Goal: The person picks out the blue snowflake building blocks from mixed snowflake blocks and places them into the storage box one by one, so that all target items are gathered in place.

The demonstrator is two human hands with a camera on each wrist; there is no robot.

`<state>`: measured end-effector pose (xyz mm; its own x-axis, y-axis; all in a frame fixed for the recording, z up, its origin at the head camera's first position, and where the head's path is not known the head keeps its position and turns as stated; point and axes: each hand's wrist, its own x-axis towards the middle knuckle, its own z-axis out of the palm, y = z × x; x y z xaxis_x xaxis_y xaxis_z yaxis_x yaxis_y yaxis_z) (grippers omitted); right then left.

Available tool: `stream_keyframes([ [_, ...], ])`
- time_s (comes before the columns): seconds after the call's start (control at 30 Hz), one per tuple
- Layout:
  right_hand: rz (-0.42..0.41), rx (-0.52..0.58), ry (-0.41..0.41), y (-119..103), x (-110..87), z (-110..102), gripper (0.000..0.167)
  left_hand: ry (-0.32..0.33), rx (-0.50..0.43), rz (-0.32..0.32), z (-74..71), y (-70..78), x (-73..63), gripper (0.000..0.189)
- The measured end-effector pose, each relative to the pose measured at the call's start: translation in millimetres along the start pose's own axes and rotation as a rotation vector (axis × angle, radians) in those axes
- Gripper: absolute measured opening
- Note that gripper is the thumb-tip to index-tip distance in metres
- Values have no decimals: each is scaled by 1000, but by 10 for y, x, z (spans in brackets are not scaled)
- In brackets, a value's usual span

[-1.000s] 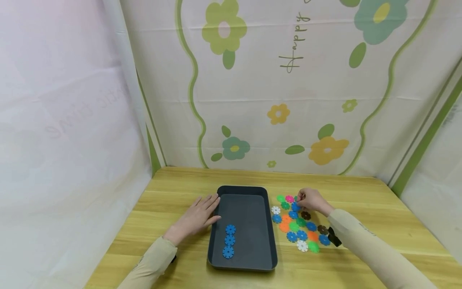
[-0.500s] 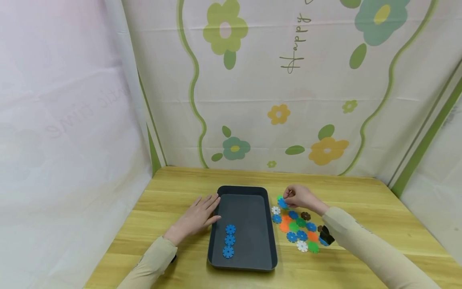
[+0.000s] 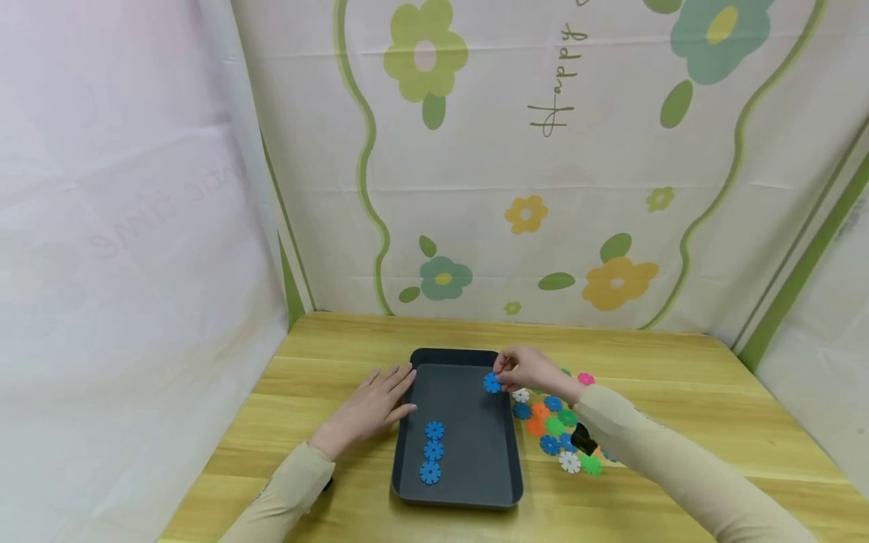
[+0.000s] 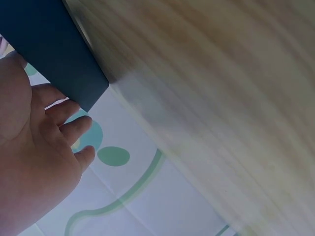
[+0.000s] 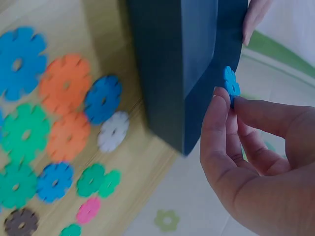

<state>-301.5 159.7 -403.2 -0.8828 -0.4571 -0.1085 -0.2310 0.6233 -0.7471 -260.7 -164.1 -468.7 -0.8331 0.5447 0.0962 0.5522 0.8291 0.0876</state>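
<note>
My right hand (image 3: 531,370) pinches a blue notched plastic disc (image 3: 492,382) between thumb and fingertips, over the right rim of the dark grey tray (image 3: 468,483). The right wrist view shows the same blue disc (image 5: 230,81) held edgewise in the pinch. Three more blue discs (image 3: 433,451) lie in a touching column in the tray's lower left part. With fingers extended, my left hand (image 3: 370,403) rests along the tray's left rim. In the left wrist view the left hand's fingers (image 4: 76,129) are at the tray's outer wall (image 4: 64,54).
Right of the tray, loose notched discs in orange (image 3: 536,426), white (image 3: 569,461), green (image 3: 591,464), pink (image 3: 586,378) and blue lie on the wooden table (image 3: 339,339). The right forearm covers some of them. Behind the table hangs a flowered cloth (image 3: 475,166).
My right hand has picked the blue disc from the scattered discs and carried it left to the tray's upper right edge. My left hand has stayed at the left rim.
</note>
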Motion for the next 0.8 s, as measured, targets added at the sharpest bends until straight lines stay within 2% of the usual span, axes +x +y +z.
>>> stream_keyframes([
  [0.17,-33,-3,-43,-109,119,165,5,2,-8,2,5,0,2,67],
  [0.47,-30,-88,-60,-274,361,510,3,4,3,-4,24,-8,11,68],
  [0.8,-37,-136,-113,-414,450,782,4,4,26,-7,41,-18,27,68],
])
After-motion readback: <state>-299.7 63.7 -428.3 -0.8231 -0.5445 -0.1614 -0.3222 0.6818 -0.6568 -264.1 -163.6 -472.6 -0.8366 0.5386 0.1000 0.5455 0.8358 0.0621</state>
